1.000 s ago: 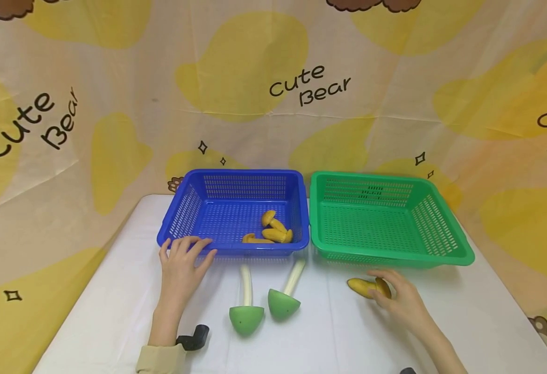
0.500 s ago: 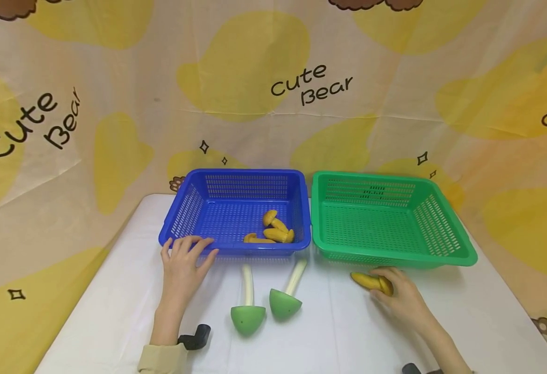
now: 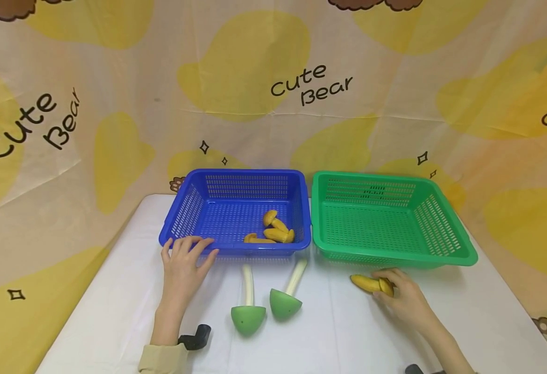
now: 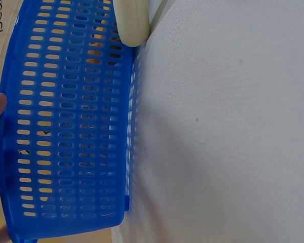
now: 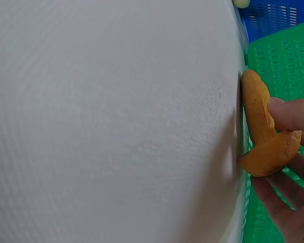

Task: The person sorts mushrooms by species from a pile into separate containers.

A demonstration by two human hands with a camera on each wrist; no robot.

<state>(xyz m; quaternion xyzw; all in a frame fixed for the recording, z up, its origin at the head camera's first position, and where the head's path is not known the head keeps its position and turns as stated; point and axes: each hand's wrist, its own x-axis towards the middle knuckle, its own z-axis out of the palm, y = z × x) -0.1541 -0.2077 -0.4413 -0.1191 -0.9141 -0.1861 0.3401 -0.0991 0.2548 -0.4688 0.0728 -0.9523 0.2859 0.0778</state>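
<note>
In the head view my right hand (image 3: pixel 406 301) pinches a yellow toy mushroom (image 3: pixel 369 283) near its cap, low over the white table in front of the green basket (image 3: pixel 395 258). The right wrist view shows the thumb against the stem of this mushroom (image 5: pixel 258 109) and other fingers by its cap; I cannot tell whether it touches the cloth. My left hand (image 3: pixel 180 270) rests with spread fingertips on the near rim of the blue basket (image 3: pixel 236 245). Several yellow mushrooms (image 3: pixel 278 235) lie inside this basket, toward its near right corner.
Two green-capped mushrooms with white stems, the left one (image 3: pixel 248 319) and the right one (image 3: pixel 285 304), lie on the white tablecloth (image 3: pixel 320 343) between my hands. The baskets stand side by side before a yellow patterned cloth backdrop (image 3: pixel 236 67).
The right hand has shifted the yellow mushroom slightly, its stem tilting a little and coming back down. The left hand stays on the blue rim.
</note>
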